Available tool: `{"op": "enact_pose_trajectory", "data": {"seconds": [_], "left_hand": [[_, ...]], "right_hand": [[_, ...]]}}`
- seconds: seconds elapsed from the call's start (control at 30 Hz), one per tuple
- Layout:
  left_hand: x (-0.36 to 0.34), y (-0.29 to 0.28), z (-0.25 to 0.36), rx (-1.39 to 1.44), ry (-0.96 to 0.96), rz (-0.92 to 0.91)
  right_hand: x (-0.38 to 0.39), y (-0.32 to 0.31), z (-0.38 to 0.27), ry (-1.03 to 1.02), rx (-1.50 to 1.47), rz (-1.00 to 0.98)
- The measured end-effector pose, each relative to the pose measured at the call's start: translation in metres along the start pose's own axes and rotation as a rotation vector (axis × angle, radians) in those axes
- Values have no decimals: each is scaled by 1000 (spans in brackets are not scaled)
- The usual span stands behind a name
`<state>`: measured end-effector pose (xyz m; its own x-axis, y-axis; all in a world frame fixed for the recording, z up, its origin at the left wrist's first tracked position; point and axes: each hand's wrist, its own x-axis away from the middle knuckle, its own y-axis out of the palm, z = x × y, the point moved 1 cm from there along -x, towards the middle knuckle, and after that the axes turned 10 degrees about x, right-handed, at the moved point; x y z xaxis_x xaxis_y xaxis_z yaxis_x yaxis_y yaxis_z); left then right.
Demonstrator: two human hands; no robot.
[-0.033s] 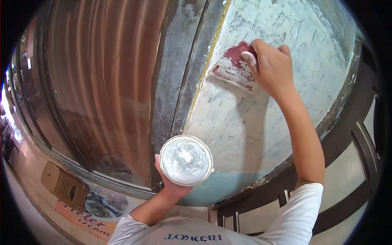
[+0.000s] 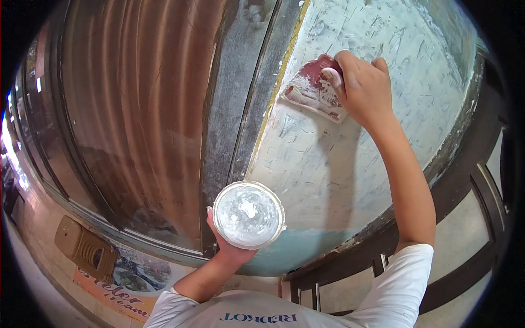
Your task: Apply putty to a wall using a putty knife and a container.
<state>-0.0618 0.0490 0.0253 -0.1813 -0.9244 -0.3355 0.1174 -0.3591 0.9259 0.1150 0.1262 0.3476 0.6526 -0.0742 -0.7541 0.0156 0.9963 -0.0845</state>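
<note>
Two bare hands are at work, both occupied, with one round container and one scraper between them. Nearest, the left hand [image 2: 234,252] grips the round container [image 2: 249,215] from below and the left, its thumb up along the rim; white paste smears the inside, with one brighter lump in the middle. Farther off and to the right, the right hand [image 2: 363,86] pinches the red scraper [image 2: 315,76] by its right end, thumb on the paste-coated face. The scraper thus lies just left of the right hand and well beyond the left; whether its whole near edge touches the wall [image 2: 306,164] cannot be told. A broad stretch of patchy white wall separates container and scraper, and more spreads right and far. On the left, that surface ends at one yellow strip [image 2: 268,112], close to the scraper's left corner, beside the dark wooden frame [image 2: 232,109].
</note>
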Motion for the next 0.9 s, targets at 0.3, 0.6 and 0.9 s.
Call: {"op": "enact_pose_trajectory", "data": {"seconds": [0.3, 0.6, 0.9], "left_hand": [[8, 0, 10, 202, -68, 44], [13, -3, 13, 172, 5, 132], [20, 8, 9, 95, -2, 51]], "right_hand": [[-22, -2, 8, 52, 110, 59], [-24, -8, 19, 49, 155, 71], [-20, 4, 15, -55, 169, 73]]}}
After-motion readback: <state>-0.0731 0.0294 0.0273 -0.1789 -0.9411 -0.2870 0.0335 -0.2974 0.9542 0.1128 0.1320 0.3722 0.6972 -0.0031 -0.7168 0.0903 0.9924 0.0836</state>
